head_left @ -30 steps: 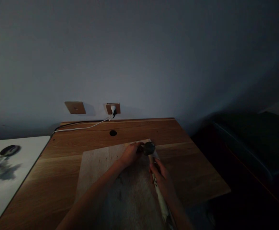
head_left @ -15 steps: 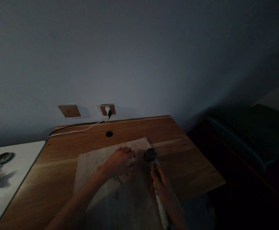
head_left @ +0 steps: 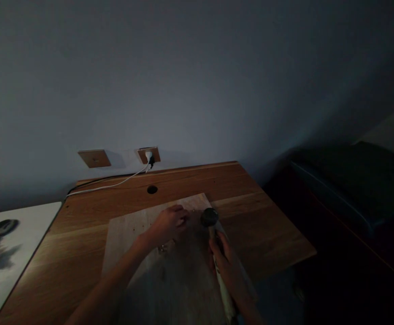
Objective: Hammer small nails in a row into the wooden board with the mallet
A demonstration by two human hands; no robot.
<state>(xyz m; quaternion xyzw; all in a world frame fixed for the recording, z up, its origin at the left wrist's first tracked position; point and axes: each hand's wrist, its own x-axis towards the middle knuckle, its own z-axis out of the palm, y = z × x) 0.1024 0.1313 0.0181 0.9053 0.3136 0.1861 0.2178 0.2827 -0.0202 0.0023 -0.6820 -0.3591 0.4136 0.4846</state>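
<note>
A light wooden board (head_left: 183,289) lies at an angle on the brown desk. My right hand (head_left: 224,253) is wrapped round the pale handle of a hammer (head_left: 209,217), whose thick dark head is raised near the board's right edge. Over the upper middle of the board, my left hand (head_left: 170,222) has its fingers curled together. Whatever they may be pinching is too dark and small to make out. Several small shiny metal pieces (head_left: 163,248) lie on the board just below that hand. A tiny piece (head_left: 193,210) shows near the board's far edge.
The desk (head_left: 267,221) meets the wall, with a cable hole (head_left: 152,189) near its back. White and black cables run left from a socket (head_left: 148,155). A white surface (head_left: 30,243) at left bears a dark round object (head_left: 3,228). Dark floor lies right.
My left hand's fingers have drawn closer together, and the hand has shifted slightly left. The hammer stays in my right hand, at nearly the same place. The view has shifted a little.
</note>
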